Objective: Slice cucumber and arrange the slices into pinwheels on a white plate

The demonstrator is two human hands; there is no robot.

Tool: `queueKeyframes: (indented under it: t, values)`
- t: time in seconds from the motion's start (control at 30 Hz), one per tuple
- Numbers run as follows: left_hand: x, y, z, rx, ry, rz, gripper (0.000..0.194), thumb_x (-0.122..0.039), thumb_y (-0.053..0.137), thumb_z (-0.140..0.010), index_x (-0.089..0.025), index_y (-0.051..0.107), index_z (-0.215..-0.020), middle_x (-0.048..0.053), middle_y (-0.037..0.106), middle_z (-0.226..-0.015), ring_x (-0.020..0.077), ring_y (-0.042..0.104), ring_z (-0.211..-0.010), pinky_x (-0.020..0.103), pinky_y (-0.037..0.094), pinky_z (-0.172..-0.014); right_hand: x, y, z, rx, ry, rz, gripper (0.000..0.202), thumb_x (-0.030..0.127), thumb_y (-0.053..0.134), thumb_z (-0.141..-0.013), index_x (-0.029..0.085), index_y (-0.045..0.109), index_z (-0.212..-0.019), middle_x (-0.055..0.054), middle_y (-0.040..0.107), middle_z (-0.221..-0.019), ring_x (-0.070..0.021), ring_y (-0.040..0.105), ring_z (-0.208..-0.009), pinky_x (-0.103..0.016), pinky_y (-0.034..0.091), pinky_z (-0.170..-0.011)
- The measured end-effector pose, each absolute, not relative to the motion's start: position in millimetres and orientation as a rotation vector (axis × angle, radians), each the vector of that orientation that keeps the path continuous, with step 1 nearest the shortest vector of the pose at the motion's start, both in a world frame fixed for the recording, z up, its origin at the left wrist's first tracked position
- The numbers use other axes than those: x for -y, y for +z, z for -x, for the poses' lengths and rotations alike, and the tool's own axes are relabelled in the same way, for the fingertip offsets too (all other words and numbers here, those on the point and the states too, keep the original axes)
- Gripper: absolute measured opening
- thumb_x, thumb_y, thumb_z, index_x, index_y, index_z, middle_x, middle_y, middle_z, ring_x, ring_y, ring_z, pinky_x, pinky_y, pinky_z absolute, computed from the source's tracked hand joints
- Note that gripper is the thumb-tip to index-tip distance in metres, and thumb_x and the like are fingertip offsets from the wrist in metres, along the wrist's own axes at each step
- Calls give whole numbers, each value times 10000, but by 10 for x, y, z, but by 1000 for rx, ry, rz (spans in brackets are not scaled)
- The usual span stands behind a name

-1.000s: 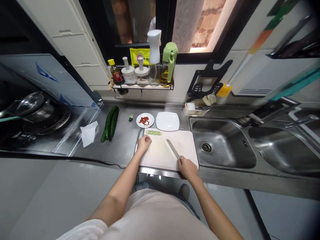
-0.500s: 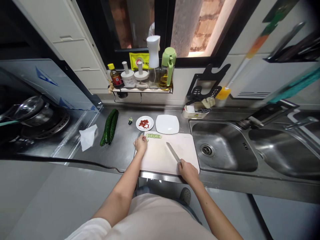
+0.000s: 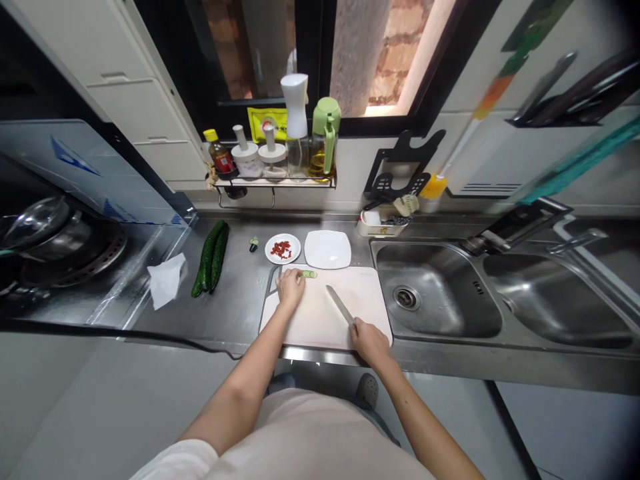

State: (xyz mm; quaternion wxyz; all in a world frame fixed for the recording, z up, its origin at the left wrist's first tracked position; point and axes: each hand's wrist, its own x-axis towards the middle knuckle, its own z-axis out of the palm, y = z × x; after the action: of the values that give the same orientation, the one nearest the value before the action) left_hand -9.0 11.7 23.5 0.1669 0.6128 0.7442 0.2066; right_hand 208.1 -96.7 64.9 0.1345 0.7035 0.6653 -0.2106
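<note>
My right hand [image 3: 371,341] is wrapped round the handle of a knife [image 3: 340,305], whose blade points up and left over the white cutting board [image 3: 345,333]. Near the board's upper left corner, my left hand [image 3: 291,288] rests on a row of cucumber slices [image 3: 309,274], with its fingers curled down and covering part of the row. Whether the fingers grip a slice is hidden. Just above the board are a small plate of chopped red pieces [image 3: 283,249] and an empty white square plate [image 3: 328,249].
Whole cucumbers [image 3: 211,259], cucumber end pieces [image 3: 253,245] and a white tissue [image 3: 167,280] lie left of the board. A double sink [image 3: 440,293] is on the right. Seasoning bottles stand on a wall rack [image 3: 280,183]; a pot [image 3: 55,233] sits far left.
My left hand has moved right along the board and now covers the left part of the slice row. The view has shifted slightly; my right hand keeps hold of the knife.
</note>
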Motion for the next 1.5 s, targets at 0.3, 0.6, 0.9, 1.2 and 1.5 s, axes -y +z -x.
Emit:
queueKeyframes:
  t: [0.3, 0.6, 0.9, 1.2, 1.5]
  values:
    - [-349, 160, -183, -2046, 307, -1930, 296, -350, 473, -882, -236, 639, -1100, 101, 600, -1068, 259, 510, -1042, 394, 305, -922, 962, 649, -2082, -1912, -631, -2046, 320, 317, 302, -943, 193, 567, -1074, -121, 689, -981, -229, 653, -935, -305, 425, -737]
    - [-362, 131, -196, -1979, 377, -1966, 215, -235, 505, -860, -243, 634, -1031, 80, 587, -1069, 231, 510, -1021, 348, 339, -887, 952, 666, -2074, -1882, -670, -2039, 311, 310, 309, -946, 200, 560, -1092, -123, 680, -1000, -222, 642, -964, -308, 423, -761]
    - [-276, 215, -165, -1902, 499, -1892, 188, -140, 472, -845, -212, 630, -916, 59, 648, -967, 208, 553, -966, 324, 380, -858, 944, 695, -2068, -1890, -658, -2032, 320, 316, 302, -949, 200, 564, -1093, -120, 681, -1018, -215, 638, -971, -306, 425, -761]
    - [-80, 269, 76, -1509, 242, -1764, 187, -115, 551, -701, -170, 684, -821, 27, 700, -814, 142, 607, -727, 230, 436, -659, 945, 699, -2060, -1894, -651, -2042, 325, 314, 297, -952, 195, 565, -1091, -119, 681, -1020, -209, 638, -970, -299, 423, -765]
    - [-9, 361, 124, -1415, 196, -2063, 223, -134, 531, -751, -194, 702, -881, 60, 680, -939, 180, 602, -889, 262, 437, -802, 941, 709, -2061, -1891, -670, -2033, 318, 327, 307, -955, 192, 556, -1101, -126, 675, -1031, -208, 636, -977, -297, 422, -765]
